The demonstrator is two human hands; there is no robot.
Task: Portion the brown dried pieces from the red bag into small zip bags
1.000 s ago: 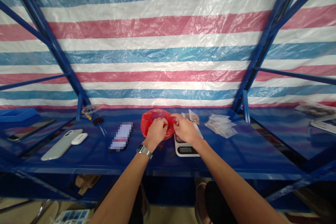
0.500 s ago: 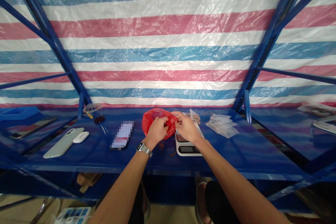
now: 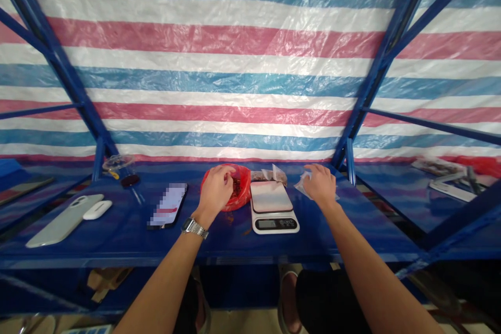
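Currently on blue steel shelf [image 3: 354,237]:

L hand [image 3: 214,189], metal wristwatch [image 3: 194,228] on wrist: fingers [image 3: 225,175] curled down into mouth of red plastic bag [image 3: 243,188]; can't tell if gripping anything inside. Bag stands near back edge of shelf, reddish-brown bits [image 3: 235,190] visible in it; similar crumbs [image 3: 230,217] lie just frt of it.

R hand [image 3: 321,185]: fingers closed on clear packets [image 3: 306,187], nr back edge, right of scale.

White digital kitchen scale [image 3: 272,209]: just beside bag on its right, display facing person. Small sachets [image 3: 274,175] directly behind it, against back edge.

Toward left: phone w/ pixelated screen [image 3: 168,205], just left of L wrist; pale cased phone [image 3: 64,221]; white earbud case [image 3: 97,210]; clear pouch w/ dark cap [image 3: 119,167] nr left upright.

Risks (judged): bag mouth tips if L hand drags it, spilling bits on shelf or scale; thin packets slide off back edge if pushed; R forearm could knock scale.

Room: narrow between bag and phone; wider right of packets, up to right upright [image 3: 349,167]. Frt edge of shelf close below scale.
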